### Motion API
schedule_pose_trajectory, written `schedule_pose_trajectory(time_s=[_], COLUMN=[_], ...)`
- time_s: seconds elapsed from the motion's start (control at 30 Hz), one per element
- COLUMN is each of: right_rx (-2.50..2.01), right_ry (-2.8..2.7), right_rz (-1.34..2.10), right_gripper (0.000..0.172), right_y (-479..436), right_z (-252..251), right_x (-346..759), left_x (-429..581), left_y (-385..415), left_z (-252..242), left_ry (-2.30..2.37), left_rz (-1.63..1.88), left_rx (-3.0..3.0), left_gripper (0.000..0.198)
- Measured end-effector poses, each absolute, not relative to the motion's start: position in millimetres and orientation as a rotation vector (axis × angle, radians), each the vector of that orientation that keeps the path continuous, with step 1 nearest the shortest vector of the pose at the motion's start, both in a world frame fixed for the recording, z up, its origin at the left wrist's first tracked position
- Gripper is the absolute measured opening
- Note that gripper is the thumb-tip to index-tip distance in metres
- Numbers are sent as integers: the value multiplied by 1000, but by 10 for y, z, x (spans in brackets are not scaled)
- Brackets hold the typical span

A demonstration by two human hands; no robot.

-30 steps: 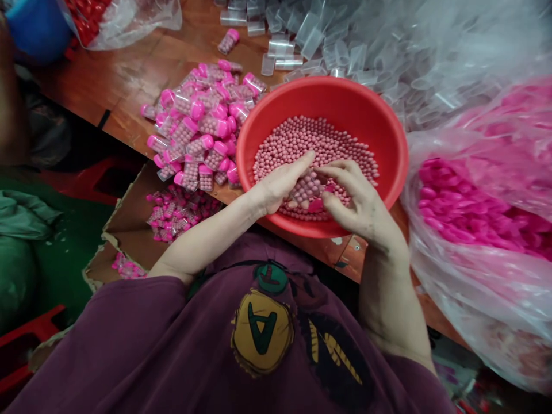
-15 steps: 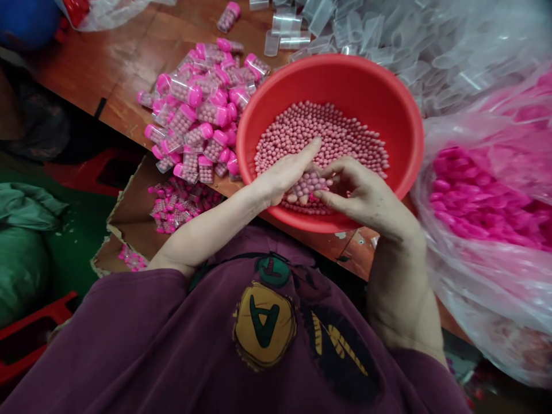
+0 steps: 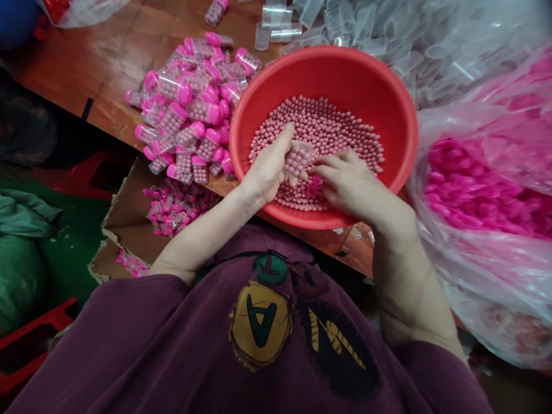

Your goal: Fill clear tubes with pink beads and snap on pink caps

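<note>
Wooden tabletop [image 3: 81, 63] was occupied by a red plastic basin [image 3: 328, 72] of pink beads [image 3: 328, 126] — over the basin, a clear bead-filled tube [image 3: 298, 158] was gripped by the left hand [image 3: 268, 171], and the right hand [image 3: 348, 183] was held loosely open.

A wooden work table [image 3: 81, 75] carries a heap of pink-capped tubes [image 3: 185, 115] filled with beads, a red plastic basin [image 3: 345, 66] set beside them, and a scatter of empty clear tubes [image 3: 271, 26] along its far side.

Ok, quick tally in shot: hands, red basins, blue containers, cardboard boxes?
Hands, left hand and right hand: 2
Red plastic basin: 1
Blue container: 1
Cardboard box: 1
Total: 5
</note>
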State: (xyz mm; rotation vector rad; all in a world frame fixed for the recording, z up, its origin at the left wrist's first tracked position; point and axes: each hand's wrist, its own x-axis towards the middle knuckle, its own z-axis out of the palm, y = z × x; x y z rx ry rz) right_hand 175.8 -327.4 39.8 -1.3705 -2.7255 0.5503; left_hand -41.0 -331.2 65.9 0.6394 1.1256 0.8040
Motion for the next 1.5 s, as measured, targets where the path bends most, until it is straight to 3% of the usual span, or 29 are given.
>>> schedule_pose_trajectory(time_s=[0.2, 0.3, 0.4, 0.57, 0.73, 1.0, 1.33, 1.5], right_rx=[-1423, -1495, -1414, -1351, -1173, -1155, -1036, -1032], right_ry=[-2807, -2315, -1818, -2029, -2091, -1766, -1888, -1972], right_rz=[549, 708, 773, 406, 404, 590, 525, 617], right_gripper=[14, 10, 27, 25, 34, 7, 10, 24], right_y=[-3260, -3197, -3194, -3321, -3403, -3402, -3408, -3420], right_z=[463, 586, 625, 554, 578, 617, 624, 699], right_x=[1705, 1871, 1909, 1653, 1549, 1564, 1536, 1627], left_x=[-375, -384, -389, -380, -376, -379, -354, -375], left_y=[-3365, -3381, -3391, -3406, -3430, -3454, -3499, -3504], left_z=[679, 725, 707, 596, 599, 633, 688, 693], left_ry=[968, 914, 842, 744, 770, 799, 866, 834], left_rz=[940, 923, 888, 896, 933, 899, 938, 1029], left_rx=[455, 423, 446, 523, 550, 616, 597, 625], left_gripper=[30, 31, 28, 4, 16, 15, 12, 11])
